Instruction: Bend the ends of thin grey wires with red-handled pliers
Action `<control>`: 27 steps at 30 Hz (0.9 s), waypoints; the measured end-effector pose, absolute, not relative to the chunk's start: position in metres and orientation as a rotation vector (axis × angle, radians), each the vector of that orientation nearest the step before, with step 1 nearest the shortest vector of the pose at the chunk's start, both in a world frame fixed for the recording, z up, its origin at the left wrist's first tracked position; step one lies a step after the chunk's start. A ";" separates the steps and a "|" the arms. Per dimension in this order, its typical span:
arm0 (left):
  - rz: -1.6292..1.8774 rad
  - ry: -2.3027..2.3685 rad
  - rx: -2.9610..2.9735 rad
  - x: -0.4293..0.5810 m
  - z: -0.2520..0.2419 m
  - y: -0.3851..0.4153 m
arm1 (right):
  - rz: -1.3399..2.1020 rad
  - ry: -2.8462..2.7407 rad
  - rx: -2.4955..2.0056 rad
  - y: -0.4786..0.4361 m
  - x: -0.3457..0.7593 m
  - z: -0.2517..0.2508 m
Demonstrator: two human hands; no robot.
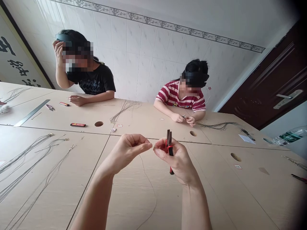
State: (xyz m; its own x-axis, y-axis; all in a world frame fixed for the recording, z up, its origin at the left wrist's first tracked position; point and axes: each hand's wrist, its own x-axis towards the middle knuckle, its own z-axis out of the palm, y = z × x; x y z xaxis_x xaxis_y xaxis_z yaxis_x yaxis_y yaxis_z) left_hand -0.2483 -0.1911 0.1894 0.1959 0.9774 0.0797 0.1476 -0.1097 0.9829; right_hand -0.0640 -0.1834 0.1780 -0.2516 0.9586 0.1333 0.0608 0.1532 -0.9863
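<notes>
The red-and-black pliers [171,152] stand upright in the right hand [177,159], nose up, with the tips slightly apart. That hand's thumb and forefinger are pressed together just left of the pliers, pinching something too small to make out. Facing them, further left of the pliers, the left hand [128,146] pinches the end of a thin cord [155,198] between thumb and forefinger; the cord hangs in a loose curve, down to the near side of the pliers. The two hands' fingertips almost meet.

The one clear container is a plastic bottle [293,136] with a green label, well to the right of the pliers; its contents cannot be told. Well left of the pliers, bundles of cords [46,183] lie on the table [124,198]. Beyond the pliers, a co-worker in a striped top [181,95] holds a small item in both hands.
</notes>
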 end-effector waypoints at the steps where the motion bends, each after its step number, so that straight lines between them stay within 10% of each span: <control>1: 1.053 1.138 1.477 -0.249 0.189 -0.191 | 1.224 -1.517 -1.036 -0.183 -0.064 0.178; 27: 1.121 1.114 1.483 -0.247 0.186 -0.192 | 1.020 -1.601 -1.061 -0.186 -0.063 0.176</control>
State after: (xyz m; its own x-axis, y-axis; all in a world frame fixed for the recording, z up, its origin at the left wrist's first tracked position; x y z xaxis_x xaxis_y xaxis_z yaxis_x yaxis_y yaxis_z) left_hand -0.2473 -0.1918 0.1859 0.1694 0.9773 0.1276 0.1208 -0.1491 0.9814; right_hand -0.0631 -0.1860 0.1764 -0.1945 0.9491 0.2476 0.1767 0.2822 -0.9429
